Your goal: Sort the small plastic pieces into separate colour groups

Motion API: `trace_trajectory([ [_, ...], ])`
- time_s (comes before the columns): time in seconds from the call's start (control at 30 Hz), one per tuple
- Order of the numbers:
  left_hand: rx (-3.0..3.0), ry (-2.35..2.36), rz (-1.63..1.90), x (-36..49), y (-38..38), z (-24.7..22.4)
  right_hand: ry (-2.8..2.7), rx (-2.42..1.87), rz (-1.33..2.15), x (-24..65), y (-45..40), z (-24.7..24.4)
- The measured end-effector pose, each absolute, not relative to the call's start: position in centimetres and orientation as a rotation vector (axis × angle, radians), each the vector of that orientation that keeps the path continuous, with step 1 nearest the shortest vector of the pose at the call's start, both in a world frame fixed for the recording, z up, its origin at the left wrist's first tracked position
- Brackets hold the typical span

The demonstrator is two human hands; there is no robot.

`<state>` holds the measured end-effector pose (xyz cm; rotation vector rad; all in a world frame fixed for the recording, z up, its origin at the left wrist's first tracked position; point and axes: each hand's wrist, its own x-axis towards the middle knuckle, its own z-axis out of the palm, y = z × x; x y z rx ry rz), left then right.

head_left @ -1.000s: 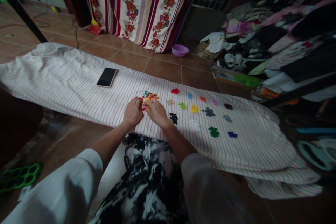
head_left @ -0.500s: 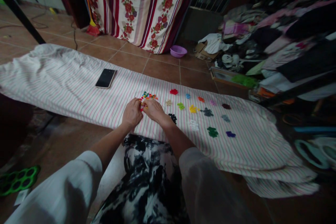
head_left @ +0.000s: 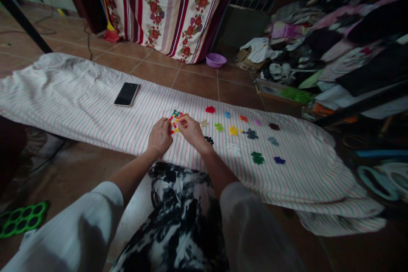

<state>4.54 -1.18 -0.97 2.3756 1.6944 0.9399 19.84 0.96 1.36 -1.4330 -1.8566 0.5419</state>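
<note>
My left hand (head_left: 160, 137) and my right hand (head_left: 191, 131) rest with curled fingers at the near edge of a small heap of multicoloured plastic pieces (head_left: 176, 120). Both sets of fingertips touch or nearly touch it, and whether either hand holds a piece is too small to tell. The heap lies on a striped white bedsheet (head_left: 79, 93). To its right are small sorted clusters, among them red pieces (head_left: 210, 109), yellow pieces (head_left: 233, 130), dark green pieces (head_left: 257, 158) and purple pieces (head_left: 279, 160). A black smartphone (head_left: 126, 94) lies face up to the left.
A black-and-white patterned cloth covers my lap (head_left: 178, 216) below the sheet. Beyond lie a tiled floor (head_left: 194, 84), a purple plastic bowl (head_left: 216, 60) and a floral striped curtain (head_left: 165, 4). Heaped clothes (head_left: 338, 46) fill the right side. A green plastic frame (head_left: 23, 219) lies at lower left.
My hands have drawn slightly apart, showing more of the heap between them. The whole view has shifted slightly, with the sheet and clusters sitting a little lower and left.
</note>
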Motion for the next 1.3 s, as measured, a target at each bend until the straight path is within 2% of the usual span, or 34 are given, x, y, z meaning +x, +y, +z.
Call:
trace_trajectory([
  [0.4,2.494,1.773,0.827,5.2,-1.5,-0.1,-1.871,-1.479,0.494,20.9,0.5,1.9],
  [0.7,2.550,1.726,0.882,4.6,-1.2,-0.7,-1.860,-1.495,0.515,22.6,0.5,2.2],
  [0.93,2.559,1.759,0.849,4.7,-1.3,-0.6,-1.611,-1.564,0.384,30.1,1.1,2.4],
  [1.3,2.567,1.807,0.789,4.9,-1.5,-0.6,-1.037,-1.952,0.155,45.8,2.0,4.0],
])
